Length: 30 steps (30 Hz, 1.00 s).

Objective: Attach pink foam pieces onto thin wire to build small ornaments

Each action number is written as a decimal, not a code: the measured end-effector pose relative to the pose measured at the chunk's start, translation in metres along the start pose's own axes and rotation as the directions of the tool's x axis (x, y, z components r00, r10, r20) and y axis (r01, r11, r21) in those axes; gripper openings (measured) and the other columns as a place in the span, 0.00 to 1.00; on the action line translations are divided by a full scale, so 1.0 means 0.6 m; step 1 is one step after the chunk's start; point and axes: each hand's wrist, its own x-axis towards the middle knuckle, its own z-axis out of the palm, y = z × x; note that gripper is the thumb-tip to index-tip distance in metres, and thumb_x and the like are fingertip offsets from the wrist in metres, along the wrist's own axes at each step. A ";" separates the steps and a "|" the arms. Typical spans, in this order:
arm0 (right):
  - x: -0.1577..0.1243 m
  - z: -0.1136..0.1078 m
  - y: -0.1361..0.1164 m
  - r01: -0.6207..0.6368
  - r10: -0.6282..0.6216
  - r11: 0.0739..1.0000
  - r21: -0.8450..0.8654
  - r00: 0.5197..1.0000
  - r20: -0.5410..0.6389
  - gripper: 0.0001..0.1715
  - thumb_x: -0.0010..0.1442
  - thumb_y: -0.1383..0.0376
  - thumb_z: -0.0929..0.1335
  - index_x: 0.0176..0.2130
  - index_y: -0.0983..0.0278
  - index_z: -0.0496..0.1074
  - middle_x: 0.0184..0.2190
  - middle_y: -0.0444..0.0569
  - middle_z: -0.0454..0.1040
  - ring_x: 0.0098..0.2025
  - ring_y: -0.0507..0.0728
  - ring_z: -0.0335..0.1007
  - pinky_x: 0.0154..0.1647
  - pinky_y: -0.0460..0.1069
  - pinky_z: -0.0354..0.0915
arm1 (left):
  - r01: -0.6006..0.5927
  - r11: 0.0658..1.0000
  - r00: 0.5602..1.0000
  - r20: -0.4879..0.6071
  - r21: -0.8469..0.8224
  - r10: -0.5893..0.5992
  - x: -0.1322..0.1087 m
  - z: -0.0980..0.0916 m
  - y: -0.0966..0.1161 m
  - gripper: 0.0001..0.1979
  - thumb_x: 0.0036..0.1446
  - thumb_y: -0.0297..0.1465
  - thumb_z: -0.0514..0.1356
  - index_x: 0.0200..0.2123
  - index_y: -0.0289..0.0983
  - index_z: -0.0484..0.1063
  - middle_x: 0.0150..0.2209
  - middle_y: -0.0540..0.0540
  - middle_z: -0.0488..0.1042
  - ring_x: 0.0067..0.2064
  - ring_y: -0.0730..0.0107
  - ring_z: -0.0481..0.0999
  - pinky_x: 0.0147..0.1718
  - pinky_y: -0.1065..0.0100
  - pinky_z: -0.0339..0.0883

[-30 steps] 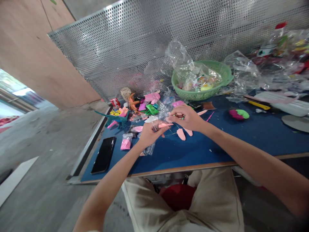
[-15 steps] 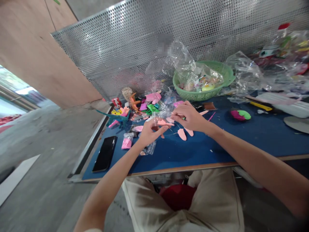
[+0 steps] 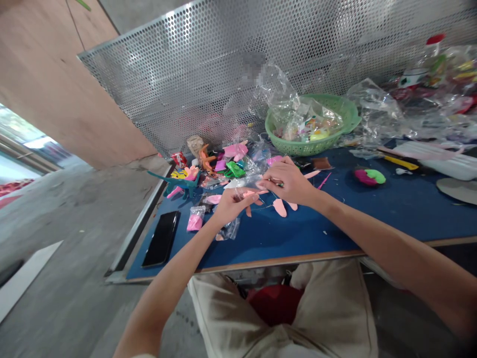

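Note:
My left hand is closed round a salmon-pink piece of soft modelling clay above the blue tabletop. Close beside it, my right hand is pinched at the near end of that piece. Something small and thin shows between the right fingers, but its kind is hard to make out. Flat pink petal-shaped pieces lie on the table just below the right hand. Thin wire-like strands run near these pieces. Behind the fingers a clear plastic film partly covers the view.
A black phone lies at the left edge beside a pink clay packet. Colourful clay figures crowd the back. A green basket holds plastic bags. On the right are a magenta-and-green clay lump and a yellow cutter.
My right hand has shifted slightly left and closer to my left hand. The pink piece has turned a little in the left fingers.

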 end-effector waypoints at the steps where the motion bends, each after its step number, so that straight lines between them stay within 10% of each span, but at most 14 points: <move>1: 0.000 0.000 0.001 -0.007 0.007 1.000 0.001 1.000 -0.003 0.17 0.72 0.59 0.66 0.31 0.60 0.69 0.23 0.41 0.68 0.29 0.54 0.61 0.43 0.54 0.51 | -0.002 1.000 1.000 -0.018 0.006 0.002 0.000 0.000 0.000 0.24 0.60 0.50 0.67 0.42 0.33 0.83 0.35 0.40 0.85 0.20 0.75 0.75 0.21 0.72 0.68; 30: 0.001 0.008 -0.006 0.012 -0.011 0.999 0.033 0.999 -0.035 0.15 0.72 0.60 0.65 0.32 0.60 0.68 0.24 0.41 0.69 0.31 0.55 0.64 0.43 0.54 0.52 | -0.078 0.987 0.979 -0.178 0.143 0.103 0.002 0.005 -0.004 0.20 0.60 0.48 0.68 0.40 0.37 0.86 0.23 0.49 0.80 0.20 0.75 0.74 0.21 0.73 0.63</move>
